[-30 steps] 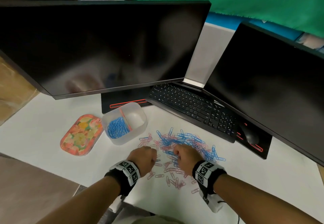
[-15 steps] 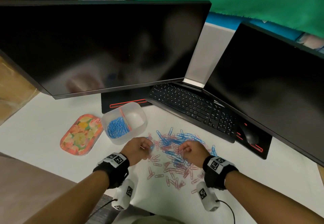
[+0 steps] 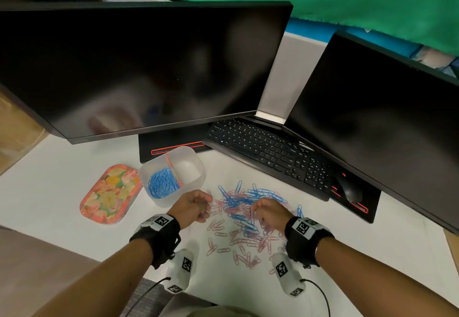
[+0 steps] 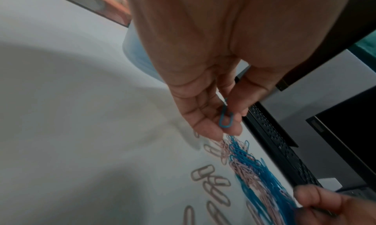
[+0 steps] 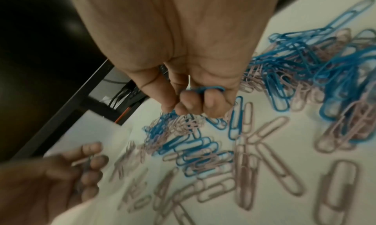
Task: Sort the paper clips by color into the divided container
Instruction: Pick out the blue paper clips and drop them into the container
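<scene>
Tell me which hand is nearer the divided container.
Left. The left hand is just in front of the divided container, close to its near wall. The right hand is farther right, over the mixed paper clips.

Bare desk (image 3: pixel 57 182) is left open to the left of the tray (image 3: pixel 109 193). The far side is closed off by 2 monitors (image 3: pixel 139 68) and a keyboard (image 3: pixel 270 153); the container (image 3: pixel 196 165) is flanked by the tray.
</scene>
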